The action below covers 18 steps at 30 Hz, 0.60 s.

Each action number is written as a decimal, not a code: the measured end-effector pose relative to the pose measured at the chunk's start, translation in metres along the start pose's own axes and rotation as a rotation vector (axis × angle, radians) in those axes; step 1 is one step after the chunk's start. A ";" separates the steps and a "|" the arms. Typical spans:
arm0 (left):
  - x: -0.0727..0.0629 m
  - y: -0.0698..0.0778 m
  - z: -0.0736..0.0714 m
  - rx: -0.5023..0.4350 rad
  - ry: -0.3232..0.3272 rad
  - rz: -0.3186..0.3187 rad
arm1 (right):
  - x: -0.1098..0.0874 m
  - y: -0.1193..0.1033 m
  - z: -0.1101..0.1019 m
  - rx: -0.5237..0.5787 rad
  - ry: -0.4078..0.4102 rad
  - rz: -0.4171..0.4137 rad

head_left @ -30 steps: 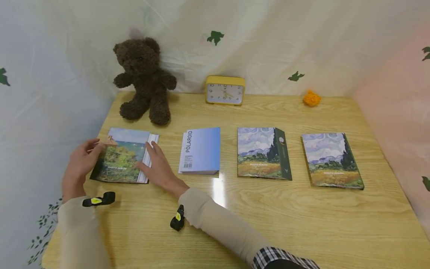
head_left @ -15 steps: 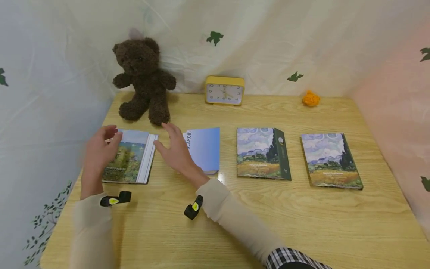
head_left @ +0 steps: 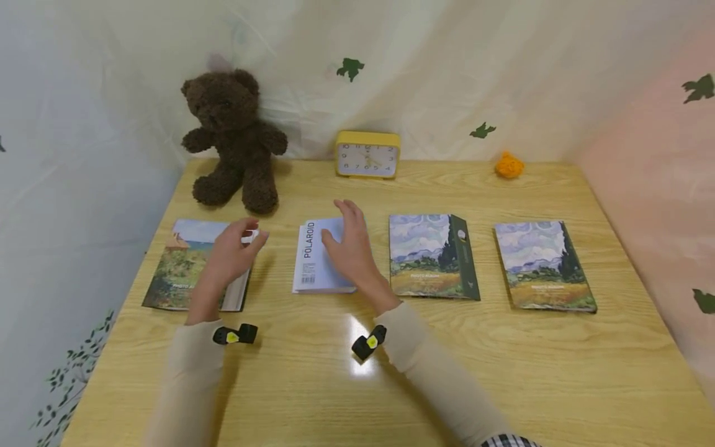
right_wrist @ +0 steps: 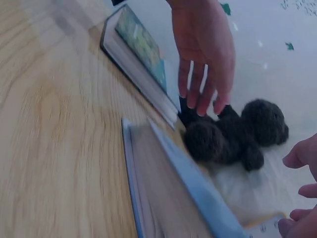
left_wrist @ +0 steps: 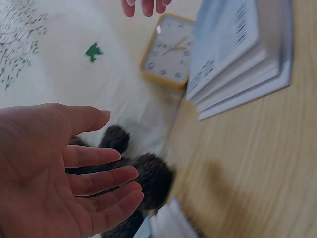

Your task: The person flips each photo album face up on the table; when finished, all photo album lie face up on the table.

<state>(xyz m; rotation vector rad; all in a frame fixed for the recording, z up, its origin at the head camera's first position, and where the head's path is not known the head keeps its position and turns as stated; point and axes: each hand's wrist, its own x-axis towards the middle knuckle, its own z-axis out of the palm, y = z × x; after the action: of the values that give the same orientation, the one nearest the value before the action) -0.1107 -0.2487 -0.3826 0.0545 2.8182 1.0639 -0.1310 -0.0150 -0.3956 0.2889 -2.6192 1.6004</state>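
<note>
My left hand (head_left: 230, 251) hovers over the right part of a photo album (head_left: 181, 267) with a garden-and-sea cover, its fingers loosely bent and holding nothing. In the left wrist view its palm and spread fingers (left_wrist: 106, 178) show nothing in them. My right hand (head_left: 353, 251) is above the pale blue Polaroid album (head_left: 315, 248), fingers extended and thumb apart, hiding its right part. From the right wrist view, the Polaroid album (right_wrist: 188, 173) lies with its cover slightly lifted from the pages, and the right fingers (right_wrist: 302, 191) are off to its side.
Two photo albums with a wheat-field painting, one (head_left: 427, 254) right of the Polaroid album and another (head_left: 544, 264) farther right, lie on the wooden table (head_left: 313, 385). Along the back are a brown teddy bear (head_left: 231, 136), a yellow clock (head_left: 367, 155) and a small orange object (head_left: 509, 166).
Both hands have left the garden-and-sea album's sides and moved right. The right hand has come over the Polaroid album, the left over the first album's right part. The albums stay in place.
</note>
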 end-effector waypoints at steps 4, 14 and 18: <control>0.007 0.005 0.020 0.008 -0.092 -0.013 | -0.006 0.020 -0.019 -0.006 -0.002 0.099; 0.016 0.020 0.067 0.046 -0.155 -0.011 | -0.031 0.060 -0.032 0.258 -0.288 0.275; 0.018 0.025 0.071 0.061 -0.141 -0.024 | -0.035 0.066 -0.027 0.251 -0.277 0.208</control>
<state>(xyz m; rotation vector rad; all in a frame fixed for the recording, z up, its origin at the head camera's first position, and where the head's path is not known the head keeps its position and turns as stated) -0.1193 -0.1820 -0.4207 0.0966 2.7170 0.9309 -0.1107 0.0430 -0.4461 0.2751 -2.7197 2.1046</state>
